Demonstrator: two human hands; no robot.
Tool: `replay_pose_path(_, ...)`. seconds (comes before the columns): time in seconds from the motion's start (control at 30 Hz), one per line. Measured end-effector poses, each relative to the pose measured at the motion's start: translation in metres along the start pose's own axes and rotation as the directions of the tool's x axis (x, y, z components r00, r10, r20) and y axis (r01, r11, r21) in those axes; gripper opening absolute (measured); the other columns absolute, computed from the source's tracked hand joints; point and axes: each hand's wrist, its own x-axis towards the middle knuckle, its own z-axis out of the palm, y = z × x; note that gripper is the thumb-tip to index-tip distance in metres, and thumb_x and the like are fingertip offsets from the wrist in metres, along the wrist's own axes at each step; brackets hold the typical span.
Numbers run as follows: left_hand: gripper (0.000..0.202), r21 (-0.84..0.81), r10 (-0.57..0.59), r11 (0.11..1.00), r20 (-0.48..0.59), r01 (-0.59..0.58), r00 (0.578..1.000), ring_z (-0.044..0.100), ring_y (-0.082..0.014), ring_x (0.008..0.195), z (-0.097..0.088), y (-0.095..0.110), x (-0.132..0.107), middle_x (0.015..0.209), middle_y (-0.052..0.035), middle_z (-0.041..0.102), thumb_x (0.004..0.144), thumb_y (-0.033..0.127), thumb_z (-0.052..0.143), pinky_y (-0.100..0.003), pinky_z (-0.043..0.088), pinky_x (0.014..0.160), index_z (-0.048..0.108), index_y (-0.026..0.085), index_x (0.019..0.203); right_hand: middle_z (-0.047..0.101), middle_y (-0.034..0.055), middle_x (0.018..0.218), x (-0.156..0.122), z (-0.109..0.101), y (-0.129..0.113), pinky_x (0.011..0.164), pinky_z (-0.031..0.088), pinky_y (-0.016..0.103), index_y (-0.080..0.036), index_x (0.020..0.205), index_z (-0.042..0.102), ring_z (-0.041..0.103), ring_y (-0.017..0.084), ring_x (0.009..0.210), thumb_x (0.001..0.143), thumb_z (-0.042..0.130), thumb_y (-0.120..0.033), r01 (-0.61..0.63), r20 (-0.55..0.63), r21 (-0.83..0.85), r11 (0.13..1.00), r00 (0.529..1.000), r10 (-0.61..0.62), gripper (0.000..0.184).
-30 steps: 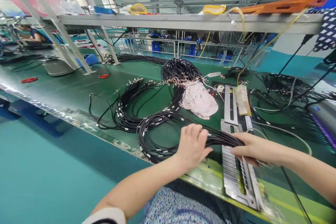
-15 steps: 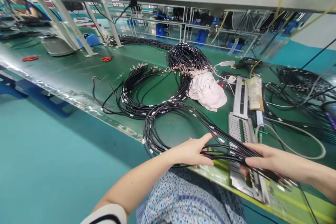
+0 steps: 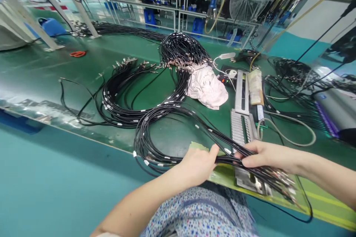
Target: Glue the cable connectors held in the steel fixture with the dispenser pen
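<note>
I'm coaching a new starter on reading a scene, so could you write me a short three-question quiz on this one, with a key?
1. Which of the person's hands is nearer the exposed metal ends of the held black cables?
2. True or false: in the picture, the pale pink cloth lies to the left of the slotted metal plate.
3. What colour are the small tags on the held black cables? A) red B) white C) yellow

Key
1. The right hand.
2. True.
3. B.
</note>
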Motion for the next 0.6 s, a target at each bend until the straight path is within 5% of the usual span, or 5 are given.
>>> replay_pose_path(0.17,0.018,0.04,0.168,0.985,0.018,-0.169,0.986,0.065,-0.0232,0.069,0.004,0.0,-0.007,0.08,-0.0076,0.066,0.09,0.024,0.039,-0.03,0.048,0.06,0.042,0.017,0.106,0.065,-0.0009,0.073,0.006,0.02,0.008,0.057,0.045,0.02,-0.017,0.085,0.061,0.058,0.01,0.063,0.063,0.074,-0.039,-0.038,-0.03,0.229,0.973,0.998,0.046,0.033)
replay_pose_path(0.3,0.027,0.116,0.223,0.968,0.011,-0.223,0.975,0.063,-0.0217,0.067,0.01,0.004,-0.015,0.08,-0.0072,0.064,0.082,0.008,0.041,-0.029,0.046,0.056,0.045,0.016,0.108,0.061,-0.002,0.06,0.014,0.025,0.011,0.047,0.041,0.018,-0.016,0.069,0.056,0.053,0.007,0.05,0.068,0.069,-0.038,-0.041,-0.005,0.262,0.964,0.999,0.044,0.026)
replay_pose_path(0.47,0.018,0.092,0.313,0.94,0.146,-0.328,0.939,0.062,-0.0209,0.061,0.008,0.004,-0.03,0.075,-0.0043,0.065,0.082,0.009,0.042,-0.028,0.044,0.051,0.049,0.016,0.096,0.058,-0.0033,0.049,0.019,-0.008,0.011,0.042,0.039,0.018,-0.017,0.074,0.048,0.053,0.008,0.041,0.077,0.06,-0.045,0.121,-0.119,0.115,0.986,0.987,-0.108,0.031)
replay_pose_path(0.6,0.012,0.113,0.3,0.938,0.212,-0.328,0.93,0.062,-0.0195,0.061,0.0,-0.005,-0.032,0.078,-0.0027,0.065,0.083,0.009,0.042,-0.026,0.044,0.051,0.048,0.018,0.089,0.058,-0.0036,0.051,0.016,-0.033,0.02,0.045,0.04,0.019,-0.014,0.093,0.053,0.054,0.009,0.043,0.079,0.058,-0.044,0.065,-0.066,0.003,0.998,0.996,-0.065,0.034)
